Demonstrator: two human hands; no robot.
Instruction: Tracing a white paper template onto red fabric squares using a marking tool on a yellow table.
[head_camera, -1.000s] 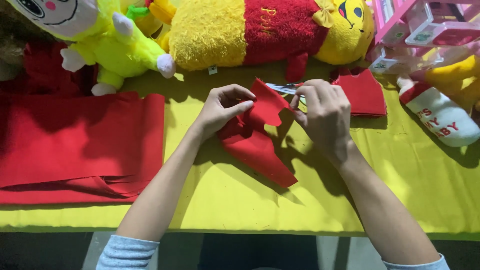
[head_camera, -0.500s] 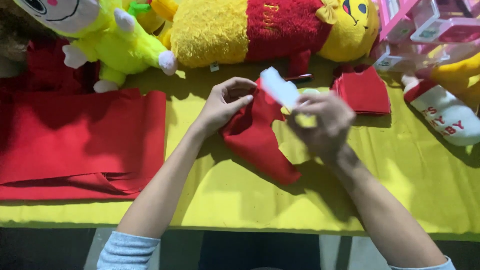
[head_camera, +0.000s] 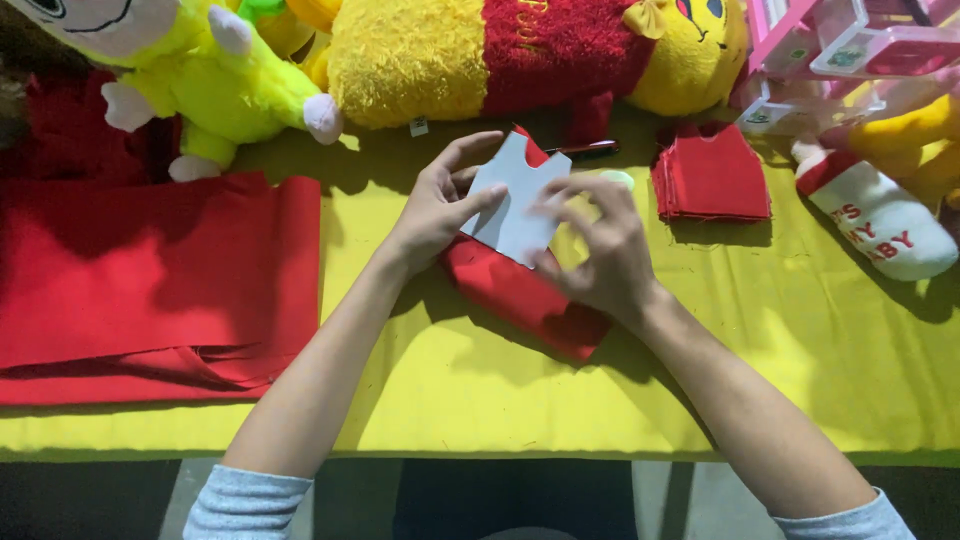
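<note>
Toy-sewing workshop — plush toys (head_camera: 520, 55), stacked red felt (head_camera: 150, 275), yellow-covered table (head_camera: 800, 360)

template (head_camera: 520, 195): smooth matt white card | strip (head_camera: 520, 295): matt red felt | table cover (head_camera: 800, 370): yellow cloth

Table (head_camera: 800, 400) w/ bright yellow cloth fills most of frame, lit evenly from above, soft shadows. Dark floor (head_camera: 90, 500) along bottom edge below table front. Pink shelf unit (head_camera: 800, 30) at upper right. No walls visible.

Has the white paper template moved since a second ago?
Yes. The white template, out of sight a second ago, now lies flat on the red strip, left of the stack of red pieces.
</note>
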